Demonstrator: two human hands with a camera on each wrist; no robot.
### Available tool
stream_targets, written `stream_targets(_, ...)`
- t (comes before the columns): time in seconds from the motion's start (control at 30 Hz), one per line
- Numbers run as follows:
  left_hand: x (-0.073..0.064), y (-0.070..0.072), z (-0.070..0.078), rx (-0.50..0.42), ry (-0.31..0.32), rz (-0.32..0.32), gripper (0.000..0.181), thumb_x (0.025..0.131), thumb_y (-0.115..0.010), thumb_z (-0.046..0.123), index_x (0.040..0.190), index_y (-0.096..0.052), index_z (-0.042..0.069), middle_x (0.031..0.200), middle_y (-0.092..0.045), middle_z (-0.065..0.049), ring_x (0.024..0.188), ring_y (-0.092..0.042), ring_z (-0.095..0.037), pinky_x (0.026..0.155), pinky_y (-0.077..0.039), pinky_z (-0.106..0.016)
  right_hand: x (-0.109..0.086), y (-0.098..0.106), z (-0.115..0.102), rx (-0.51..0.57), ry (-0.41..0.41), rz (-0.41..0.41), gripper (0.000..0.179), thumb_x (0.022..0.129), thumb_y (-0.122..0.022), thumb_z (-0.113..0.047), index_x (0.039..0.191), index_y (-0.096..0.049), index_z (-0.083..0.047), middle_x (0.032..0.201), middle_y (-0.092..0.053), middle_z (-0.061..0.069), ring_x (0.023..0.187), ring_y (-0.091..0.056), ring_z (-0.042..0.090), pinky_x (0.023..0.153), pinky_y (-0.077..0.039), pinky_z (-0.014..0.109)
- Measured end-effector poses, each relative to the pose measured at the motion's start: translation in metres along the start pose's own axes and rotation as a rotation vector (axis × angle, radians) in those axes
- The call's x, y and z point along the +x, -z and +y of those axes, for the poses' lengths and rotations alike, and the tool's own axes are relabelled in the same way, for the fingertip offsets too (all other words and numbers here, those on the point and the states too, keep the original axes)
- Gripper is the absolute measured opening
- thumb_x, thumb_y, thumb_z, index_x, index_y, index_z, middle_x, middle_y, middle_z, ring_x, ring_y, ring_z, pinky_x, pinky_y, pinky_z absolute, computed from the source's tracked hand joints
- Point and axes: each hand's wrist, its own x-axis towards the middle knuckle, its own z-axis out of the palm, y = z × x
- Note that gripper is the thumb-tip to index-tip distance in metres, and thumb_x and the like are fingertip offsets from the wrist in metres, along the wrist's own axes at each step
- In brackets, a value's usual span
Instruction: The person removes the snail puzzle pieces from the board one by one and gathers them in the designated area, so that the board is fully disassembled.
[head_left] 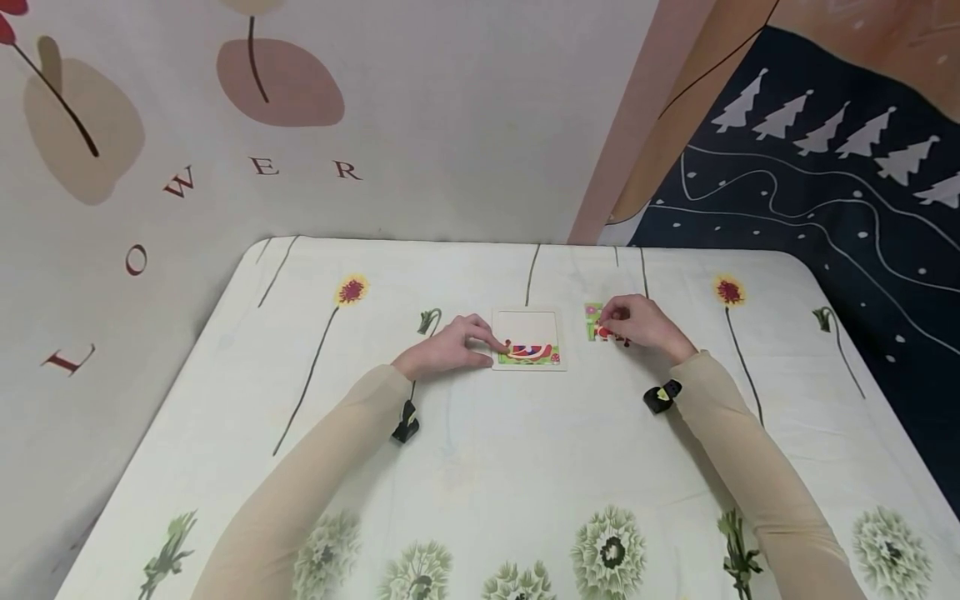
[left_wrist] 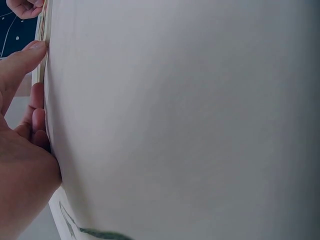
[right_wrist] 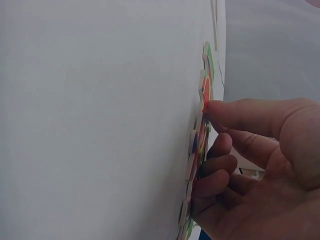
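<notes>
A square puzzle board (head_left: 527,327) with a pale raised border lies on the table, its lower part filled with a strip of colourful puzzle pieces (head_left: 534,355). My left hand (head_left: 448,344) rests at the board's left side, index finger reaching over the border and thumb against the lower left edge. To the right of the board, several loose puzzle pieces (head_left: 592,313) in green, red and white lie close together. Over them, my right hand (head_left: 641,322) pinches a red puzzle piece (right_wrist: 206,93) between thumb and index finger. Its other fingers (right_wrist: 220,165) are curled and partly cover the pieces.
The white tablecloth (head_left: 480,450) is printed with flowers and stems. Black wrist cameras (head_left: 406,423) hang below both wrists. A pale wall covering (head_left: 465,125) with printed letters rises behind the table, and a dark blue panel (head_left: 795,175) with white trees stands at right.
</notes>
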Motion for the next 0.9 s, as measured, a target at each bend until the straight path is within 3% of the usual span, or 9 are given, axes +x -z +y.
stream_targets(0.4,0.002,-0.001,-0.001,-0.005,0.015,0.004,0.029,0.09,-0.07,0.01,0.119,-0.073,0.01,0.13,-0.052,-0.012,0.132,-0.034,-0.032,0.115,-0.026,-0.055,0.001,0.0,0.001,0.002,-0.001,-0.004,0.014,0.095,-0.058,-0.008,0.102,-0.066,0.001,0.086,-0.058,0.008,0.074,-0.05,0.018,0.065,-0.04,0.029)
stream_targets(0.53,0.002,-0.001,0.001,-0.003,-0.007,0.006,0.03,0.089,-0.07,0.008,0.119,-0.073,0.007,0.129,-0.053,-0.014,0.131,-0.037,-0.033,0.115,-0.025,-0.056,-0.001,0.001,0.0,0.004,0.003,-0.002,0.013,0.095,-0.058,-0.008,0.102,-0.065,0.001,0.087,-0.059,0.009,0.073,-0.05,0.017,0.065,-0.041,0.029)
stream_targets(0.9,-0.001,-0.003,0.005,0.045,-0.014,0.022,0.03,0.089,-0.07,0.009,0.119,-0.073,0.011,0.129,-0.056,-0.013,0.128,-0.044,-0.03,0.114,-0.03,-0.056,-0.012,0.005,-0.008,0.052,-0.005,0.06,0.013,0.097,-0.059,-0.011,0.104,-0.067,-0.002,0.098,-0.061,0.013,0.087,-0.052,0.025,0.065,-0.042,0.029)
